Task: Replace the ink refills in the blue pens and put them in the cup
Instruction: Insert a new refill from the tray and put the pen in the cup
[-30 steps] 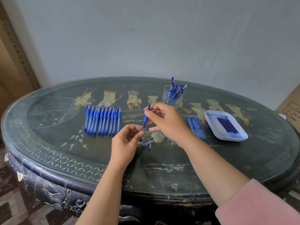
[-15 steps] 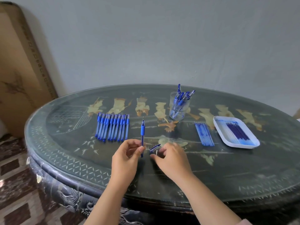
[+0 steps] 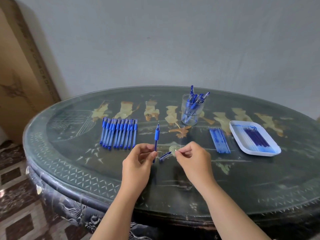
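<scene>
Near the front of the glass-topped surface [image 3: 242, 179], the left grip [image 3: 138, 161] holds one blue pen [image 3: 156, 135] upright, thumb and fingers closed round its lower barrel, writing tip up and bare. A second ago the right grip [image 3: 192, 158] was up at that tip. It then dropped to the surface beside the loose cap [image 3: 165, 156], and has now lifted again with thumb and forefinger pinched on a small piece [image 3: 175, 150], too small to name, showing only as a pale glint.

My reading is that the fresh refill is seated and the pen is being closed up. The cap still lies flat on the surface, just below and between the two grips and touching neither.

The pen stands just left of the right grip's fingertips, with a clear gap between them. It is well short of the cup [image 3: 191, 116], which stands farther back and already holds several pens. A row of pens [image 3: 119, 132] waits to the left. Loose refills [image 3: 219, 140] and a white tray [image 3: 238, 134] of dark refills lie to the right
</scene>
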The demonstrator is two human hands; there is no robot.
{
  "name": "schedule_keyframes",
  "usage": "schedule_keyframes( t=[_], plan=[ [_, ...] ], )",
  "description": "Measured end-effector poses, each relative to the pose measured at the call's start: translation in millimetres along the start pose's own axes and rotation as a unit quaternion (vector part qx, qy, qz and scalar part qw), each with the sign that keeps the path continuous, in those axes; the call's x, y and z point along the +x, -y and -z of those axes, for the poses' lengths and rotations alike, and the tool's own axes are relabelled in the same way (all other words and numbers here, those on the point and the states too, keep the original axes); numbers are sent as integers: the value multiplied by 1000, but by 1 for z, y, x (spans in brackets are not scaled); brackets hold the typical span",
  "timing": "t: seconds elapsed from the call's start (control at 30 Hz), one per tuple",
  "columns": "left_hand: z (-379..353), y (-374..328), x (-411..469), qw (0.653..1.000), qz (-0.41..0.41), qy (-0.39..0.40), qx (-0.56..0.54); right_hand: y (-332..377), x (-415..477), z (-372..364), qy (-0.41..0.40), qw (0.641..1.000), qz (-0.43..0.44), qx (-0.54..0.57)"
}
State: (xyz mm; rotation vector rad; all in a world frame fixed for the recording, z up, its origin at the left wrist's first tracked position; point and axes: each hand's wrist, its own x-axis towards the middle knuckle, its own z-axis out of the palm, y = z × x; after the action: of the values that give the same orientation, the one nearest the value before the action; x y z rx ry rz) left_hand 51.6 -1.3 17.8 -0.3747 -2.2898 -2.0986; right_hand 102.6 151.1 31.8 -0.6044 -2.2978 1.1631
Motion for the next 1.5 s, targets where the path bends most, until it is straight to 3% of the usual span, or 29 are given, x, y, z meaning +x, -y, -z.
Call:
schedule_keyframes(
  t=[0.13,0.33,0.6,0.7,0.97,1.5],
  plan=[
    [-8,0,1,1000,-18,18,7,11,9,22,20,995,-12,94],
    [-12,1,0,998,-35,40,32,32,14,53,38,985,48,163],
    [-15,4,1,994,-65,52,71,41,14,57,-15,972,233,6],
    [-15,5,1,993,-71,51,77,38,15,56,-27,963,263,-48],
    [-14,5,1,991,-80,56,92,36,16,59,-33,963,256,-79],
    [-14,5,2,984,-100,65,133,35,14,61,64,965,205,-148]
  ],
)
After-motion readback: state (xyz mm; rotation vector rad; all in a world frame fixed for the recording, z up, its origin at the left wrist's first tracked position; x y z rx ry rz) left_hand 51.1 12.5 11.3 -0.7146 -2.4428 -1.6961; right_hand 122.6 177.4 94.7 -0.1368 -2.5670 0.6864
